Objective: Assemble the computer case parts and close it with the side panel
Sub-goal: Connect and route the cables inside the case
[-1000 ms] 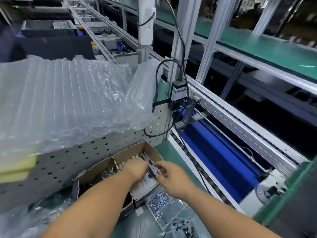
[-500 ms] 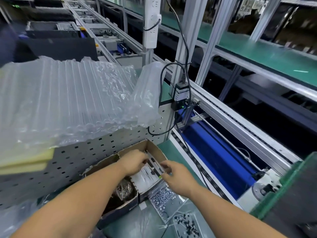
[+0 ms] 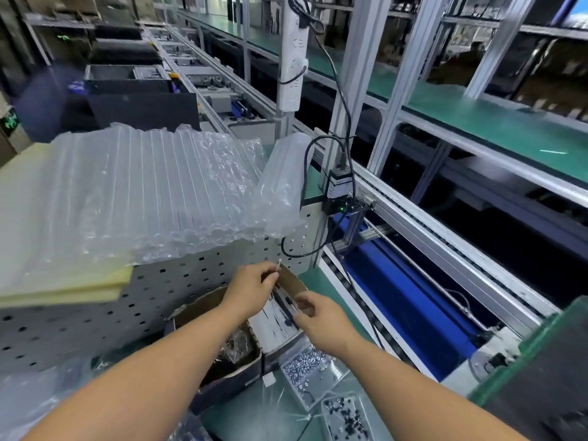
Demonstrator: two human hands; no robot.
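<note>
You stand at a factory assembly line, with a green-topped table under your arms and an aluminium-framed conveyor with a blue bed to your right. Your left hand has its fingers curled, pinching a thin white strip, seemingly a cable tie, just above the open brown cardboard box. Your right hand hovers over the box's right compartment with fingers loosely bent toward thin black parts lying on white contents; whether they grip anything cannot be told. The box's left compartment holds clear bags of small dark hardware, too blurred to identify. Just beside the box lie a clear bag of silver nuts and a clear bag of small black pieces. Behind stands a white perforated metal panel, topped with sheets of clear air-column cushioning over pale yellow foam boards. Dark computer cases sit far up the line, blurred. A dark object at the lower right is cut off by the frame.
</note>
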